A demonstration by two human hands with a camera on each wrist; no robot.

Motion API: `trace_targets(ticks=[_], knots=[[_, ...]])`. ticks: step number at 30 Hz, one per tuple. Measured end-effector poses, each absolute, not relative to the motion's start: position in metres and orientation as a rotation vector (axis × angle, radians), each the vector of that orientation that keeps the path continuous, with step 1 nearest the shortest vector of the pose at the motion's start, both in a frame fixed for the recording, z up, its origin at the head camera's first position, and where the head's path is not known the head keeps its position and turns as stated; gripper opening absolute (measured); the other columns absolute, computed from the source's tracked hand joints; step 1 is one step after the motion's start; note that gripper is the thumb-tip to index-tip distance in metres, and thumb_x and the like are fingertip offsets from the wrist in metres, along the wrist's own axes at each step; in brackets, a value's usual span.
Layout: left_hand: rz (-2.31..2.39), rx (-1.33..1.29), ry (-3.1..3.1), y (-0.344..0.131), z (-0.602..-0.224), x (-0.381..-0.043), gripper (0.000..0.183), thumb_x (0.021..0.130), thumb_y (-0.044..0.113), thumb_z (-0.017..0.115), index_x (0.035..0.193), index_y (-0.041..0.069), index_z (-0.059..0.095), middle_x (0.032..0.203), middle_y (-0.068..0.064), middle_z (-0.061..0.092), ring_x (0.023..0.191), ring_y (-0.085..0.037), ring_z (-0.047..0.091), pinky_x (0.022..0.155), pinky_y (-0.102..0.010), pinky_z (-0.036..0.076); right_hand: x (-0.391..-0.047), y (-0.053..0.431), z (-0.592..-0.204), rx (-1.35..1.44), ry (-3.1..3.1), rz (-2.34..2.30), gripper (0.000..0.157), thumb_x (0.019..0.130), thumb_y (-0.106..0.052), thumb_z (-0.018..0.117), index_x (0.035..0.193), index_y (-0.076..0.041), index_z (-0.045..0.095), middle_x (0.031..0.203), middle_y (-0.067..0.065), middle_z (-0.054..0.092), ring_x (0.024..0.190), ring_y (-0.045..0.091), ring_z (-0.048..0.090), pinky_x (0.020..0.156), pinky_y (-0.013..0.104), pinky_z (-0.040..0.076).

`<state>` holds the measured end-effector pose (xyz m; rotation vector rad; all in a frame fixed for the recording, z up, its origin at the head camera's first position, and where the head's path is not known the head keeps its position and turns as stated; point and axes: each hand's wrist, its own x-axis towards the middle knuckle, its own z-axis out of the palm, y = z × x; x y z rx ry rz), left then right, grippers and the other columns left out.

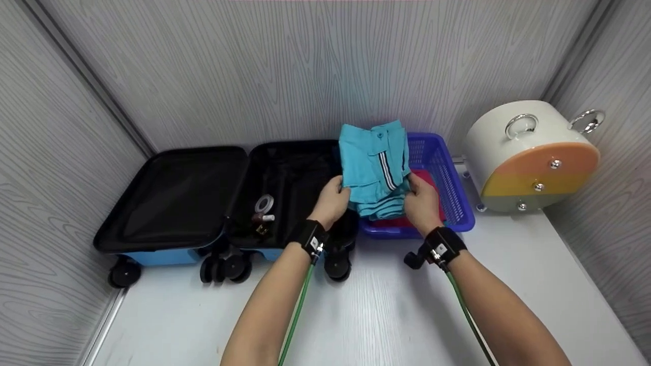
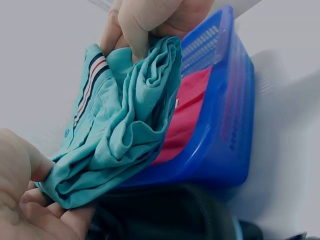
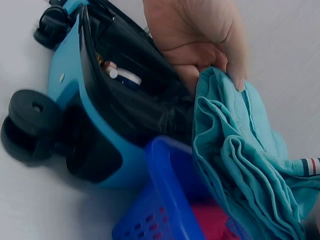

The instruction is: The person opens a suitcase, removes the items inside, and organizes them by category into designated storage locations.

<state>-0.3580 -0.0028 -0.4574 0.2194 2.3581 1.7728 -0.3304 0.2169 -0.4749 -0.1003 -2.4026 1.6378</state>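
A folded pair of turquoise pants (image 1: 363, 160) with a button and a striped trim is held up between my two hands, above the blue basket (image 1: 460, 203). My left hand (image 1: 330, 201) pinches its left edge, thumb on top and fingers underneath, as the left wrist view shows. On the right edge, my right hand (image 1: 423, 201) grips the fabric with its thumb and fingers. Several folded layers hang at the near side of the pants. Beneath them, red cloth (image 2: 187, 115) lies in the basket, partly hidden.
Left of the basket lies an open suitcase (image 1: 173, 198) with black lining and blue shell. Its right half holds a roll of tape (image 1: 264, 204) and small items (image 1: 263, 217). A cream drum-shaped bag (image 1: 513, 132) with an orange, yellow and green face stands at the right. Walls enclose the table.
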Motion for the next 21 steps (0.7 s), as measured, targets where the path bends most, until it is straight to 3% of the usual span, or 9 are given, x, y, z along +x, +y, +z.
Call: trace_targets(ticks=[3, 8, 10, 12, 15, 17, 18, 21], knots=[[1.748, 0.242, 2.338, 0.010, -0.461, -0.358, 0.054, 0.111, 0.013, 0.040, 0.162, 0.001, 0.027, 0.166, -0.014, 0.033, 0.151, -0.024, 0.033, 0.120, -0.036, 0.032, -0.328, 0.230, -0.479, -0.133, -2.441, 1.617, 0.065, 0.095, 0.012, 0.037, 0.159, -0.002, 0.037, 0.157, 0.016, 0.045, 0.118, 0.029, 0.055, 0.062, 0.025, 0.039], [1.688, 0.256, 2.342, 0.028, -0.467, -0.358, 0.061, 0.109, 0.008, 0.038, 0.165, 0.003, 0.016, 0.171, -0.011, 0.020, 0.157, -0.024, 0.018, 0.125, -0.035, 0.021, -0.327, 0.243, -0.485, -0.186, -2.477, 1.571, 0.064, 0.096, 0.010, 0.036, 0.159, 0.000, 0.035, 0.159, 0.019, 0.041, 0.125, 0.031, 0.053, 0.064, 0.026, 0.041], [1.661, 0.252, 2.350, 0.033, -0.469, -0.356, 0.063, 0.108, 0.006, 0.037, 0.166, 0.004, 0.012, 0.172, -0.010, 0.014, 0.157, -0.023, 0.015, 0.122, -0.032, 0.023, -0.328, 0.246, -0.488, -0.199, -2.487, 1.551, 0.064, 0.096, 0.010, 0.036, 0.159, 0.002, 0.035, 0.160, 0.020, 0.041, 0.128, 0.031, 0.051, 0.075, 0.028, 0.045], [1.634, 0.244, 2.355, 0.037, -0.472, -0.355, 0.065, 0.107, 0.004, 0.036, 0.166, 0.005, 0.009, 0.173, -0.009, 0.011, 0.156, -0.022, 0.019, 0.113, -0.032, 0.033, -0.329, 0.248, -0.491, -0.216, -2.501, 1.526, 0.064, 0.095, 0.011, 0.037, 0.158, 0.002, 0.035, 0.160, 0.020, 0.040, 0.134, 0.031, 0.049, 0.090, 0.033, 0.048], [1.563, 0.278, 2.411, 0.043, -0.474, -0.354, 0.067, 0.106, 0.001, 0.036, 0.166, 0.005, 0.007, 0.173, -0.009, 0.011, 0.156, -0.022, 0.020, 0.112, -0.031, 0.034, -0.331, 0.251, -0.495, -0.235, -2.523, 1.494, 0.065, 0.094, 0.012, 0.037, 0.158, 0.003, 0.036, 0.161, 0.019, 0.039, 0.146, 0.030, 0.039, 0.115, 0.041, 0.039], [1.486, 0.330, 2.463, 0.045, -0.476, -0.354, 0.068, 0.105, -0.001, 0.036, 0.166, 0.005, 0.007, 0.172, -0.011, 0.013, 0.156, -0.023, 0.020, 0.119, -0.032, 0.030, -0.332, 0.254, -0.497, -0.255, -2.545, 1.467, 0.066, 0.093, 0.012, 0.037, 0.158, 0.002, 0.037, 0.160, 0.019, 0.039, 0.150, 0.031, 0.034, 0.120, 0.044, 0.033], [1.433, 0.365, 2.495, 0.046, -0.476, -0.354, 0.068, 0.104, -0.002, 0.036, 0.166, 0.003, 0.008, 0.172, -0.013, 0.014, 0.157, -0.024, 0.016, 0.123, -0.030, 0.021, -0.333, 0.256, -0.498, -0.261, -2.560, 1.453, 0.066, 0.093, 0.012, 0.036, 0.158, 0.001, 0.037, 0.160, 0.019, 0.039, 0.151, 0.032, 0.032, 0.121, 0.045, 0.032], [1.287, 0.444, 2.553, 0.049, -0.477, -0.353, 0.065, 0.104, -0.002, 0.036, 0.165, 0.000, 0.014, 0.170, -0.017, 0.018, 0.156, -0.027, 0.019, 0.125, -0.033, 0.020, -0.334, 0.262, -0.499, -0.267, -2.600, 1.440, 0.068, 0.091, 0.013, 0.035, 0.158, 0.002, 0.036, 0.161, 0.021, 0.038, 0.151, 0.035, 0.032, 0.119, 0.046, 0.034]])
